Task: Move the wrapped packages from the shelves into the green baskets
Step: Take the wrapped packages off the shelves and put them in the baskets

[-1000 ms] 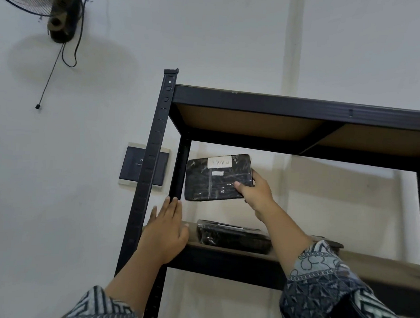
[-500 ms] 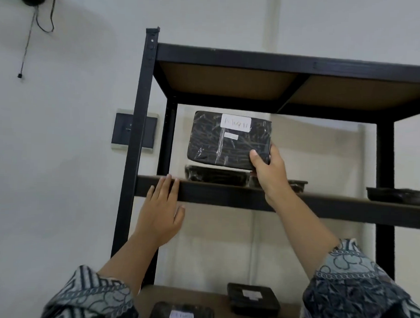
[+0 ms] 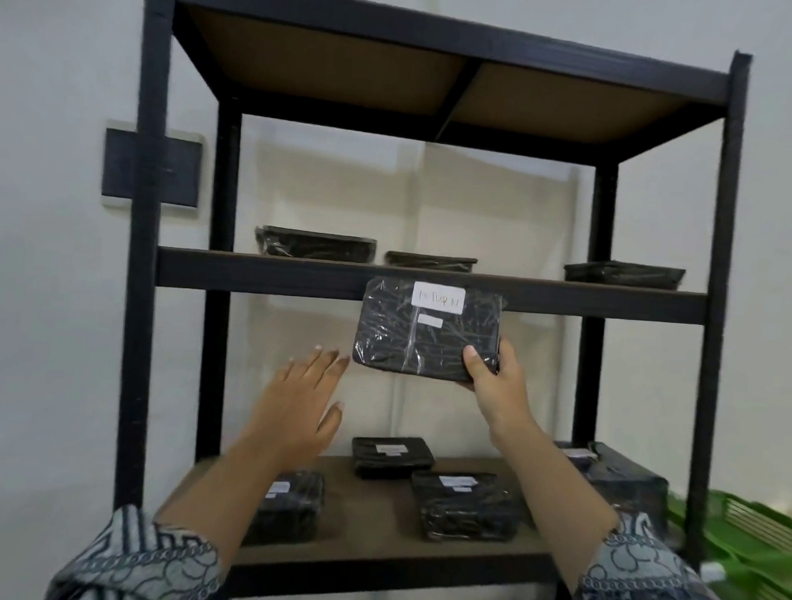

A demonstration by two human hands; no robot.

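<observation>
Right grip pinches lower right corner of labelled package, thumb on front. Package upright in the air, overlapping front edge of middle shelf. Left grip wide, fingers straight, holding nothing, fingertips near package's lower left corner. Green baskets low right, beside rack.

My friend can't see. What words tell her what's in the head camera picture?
A person's right hand holds a black wrapped package with a white label before a black shelf rack; the open left hand is raised beside it. More packages lie on two shelves, and green baskets sit at lower right.
</observation>
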